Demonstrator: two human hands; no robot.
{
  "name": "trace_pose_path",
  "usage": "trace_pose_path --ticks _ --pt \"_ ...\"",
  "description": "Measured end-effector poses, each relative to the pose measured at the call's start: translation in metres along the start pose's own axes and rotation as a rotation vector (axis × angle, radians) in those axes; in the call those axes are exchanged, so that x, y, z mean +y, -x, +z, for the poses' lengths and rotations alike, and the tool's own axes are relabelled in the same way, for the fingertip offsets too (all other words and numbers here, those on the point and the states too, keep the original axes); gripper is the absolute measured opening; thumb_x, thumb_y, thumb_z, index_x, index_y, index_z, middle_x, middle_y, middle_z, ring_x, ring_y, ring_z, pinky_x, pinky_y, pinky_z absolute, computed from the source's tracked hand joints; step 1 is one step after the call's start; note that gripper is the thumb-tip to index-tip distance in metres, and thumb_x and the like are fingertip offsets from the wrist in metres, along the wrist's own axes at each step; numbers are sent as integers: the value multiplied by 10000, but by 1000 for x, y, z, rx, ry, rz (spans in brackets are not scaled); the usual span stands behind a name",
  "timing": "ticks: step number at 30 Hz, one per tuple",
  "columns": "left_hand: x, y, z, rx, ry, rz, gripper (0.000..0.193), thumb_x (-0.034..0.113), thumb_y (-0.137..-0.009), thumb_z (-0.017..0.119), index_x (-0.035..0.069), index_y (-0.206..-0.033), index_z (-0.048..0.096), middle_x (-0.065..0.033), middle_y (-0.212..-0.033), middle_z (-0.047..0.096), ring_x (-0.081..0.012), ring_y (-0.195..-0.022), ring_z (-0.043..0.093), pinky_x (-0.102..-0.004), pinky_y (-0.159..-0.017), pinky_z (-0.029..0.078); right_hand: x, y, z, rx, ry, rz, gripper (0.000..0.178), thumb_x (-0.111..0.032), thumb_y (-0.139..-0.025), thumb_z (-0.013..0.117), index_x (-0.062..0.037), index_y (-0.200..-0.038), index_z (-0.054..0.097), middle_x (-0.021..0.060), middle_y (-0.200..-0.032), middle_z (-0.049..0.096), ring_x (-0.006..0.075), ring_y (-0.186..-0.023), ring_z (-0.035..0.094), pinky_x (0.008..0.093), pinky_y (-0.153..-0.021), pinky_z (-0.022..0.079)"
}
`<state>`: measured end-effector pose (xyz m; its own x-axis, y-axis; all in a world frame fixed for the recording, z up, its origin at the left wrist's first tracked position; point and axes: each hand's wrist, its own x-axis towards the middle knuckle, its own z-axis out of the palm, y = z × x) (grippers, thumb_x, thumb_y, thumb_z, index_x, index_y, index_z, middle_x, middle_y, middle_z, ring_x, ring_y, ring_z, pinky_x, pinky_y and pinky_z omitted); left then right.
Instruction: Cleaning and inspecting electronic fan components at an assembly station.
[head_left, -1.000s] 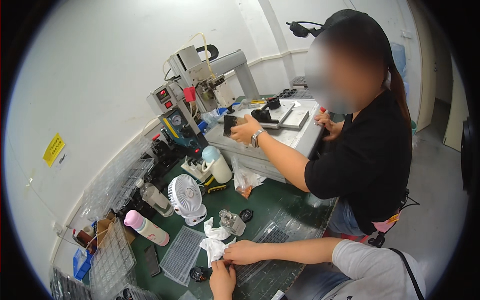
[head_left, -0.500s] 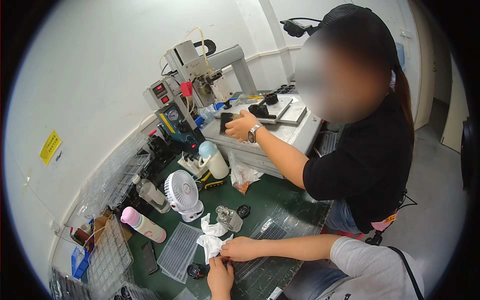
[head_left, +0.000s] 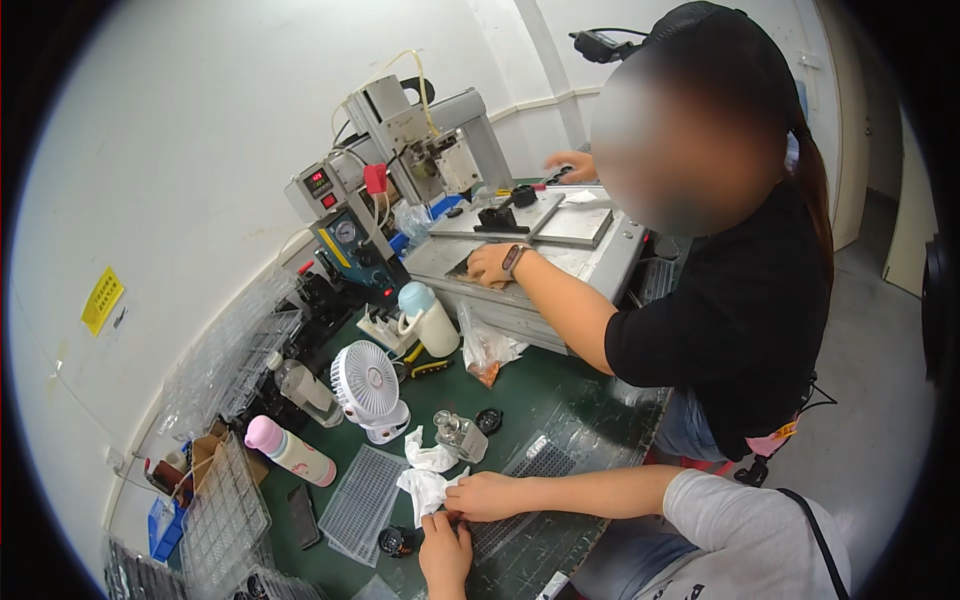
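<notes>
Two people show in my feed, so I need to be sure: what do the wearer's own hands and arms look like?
The left hand and right hand show no glove, watch or band. The right arm has a short, light-grey sleeve; any left sleeve is out of view.

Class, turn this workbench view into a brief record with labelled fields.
Left hand: fingers bent, right of a round black part
Right hand: at a crumpled white tissue
Between fingertips: too hidden to tell
Beyond: clear bottle, white fan
Left side: pink-capped bottle, dark phone
Co-worker: one hand at a grey machine
</notes>
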<state>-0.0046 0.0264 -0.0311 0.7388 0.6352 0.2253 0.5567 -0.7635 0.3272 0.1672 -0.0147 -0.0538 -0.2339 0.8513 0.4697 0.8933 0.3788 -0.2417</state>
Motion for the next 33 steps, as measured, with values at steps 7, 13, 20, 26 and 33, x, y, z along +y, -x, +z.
trace_pose_path --ticks 7,13,20,26,33 --pt "7 -1 -6 -36 25 -30 229 181 -843 605 53 -1004 504 -172 -1024 508 -399 -793 606 -468 -648 503 0 -1 -4 -36 -32 26 155 -182 -800 615 -42 -865 599 101 -898 597 293 -816 631 399 -690 532" --pt "6 0 -6 -41 19 -40 236 185 -841 605 52 -1006 500 -171 -1030 507 -402 -790 606 -470 -647 503 -2 -1 -3 -36 -17 20 154 -181 -802 614 -43 -868 599 99 -899 599 288 -821 631 400 -692 532" --pt "6 1 -5 -39 11 -40 242 190 -842 607 54 -1013 503 -171 -1028 508 -399 -786 608 -471 -643 503 -2 1 -2 -36 -13 20 147 -180 -792 619 -59 -865 579 82 -889 582 266 -809 617 378 -685 523" --pt "-1 1 1 -11 -23 -2 231 210 -851 601 61 -997 501 -155 -1008 501 -376 -752 617 -452 -604 509 -1 1 0 -26 4 7 153 -186 -786 620 -71 -867 559 67 -884 567 247 -798 604 363 -690 513" --pt "1 0 -1 -21 -41 -8 231 214 -845 604 60 -981 498 -155 -1001 499 -367 -745 621 -448 -594 510 -1 -1 0 -31 -15 22 146 -184 -784 617 -71 -856 559 66 -874 563 243 -805 599 364 -703 509"
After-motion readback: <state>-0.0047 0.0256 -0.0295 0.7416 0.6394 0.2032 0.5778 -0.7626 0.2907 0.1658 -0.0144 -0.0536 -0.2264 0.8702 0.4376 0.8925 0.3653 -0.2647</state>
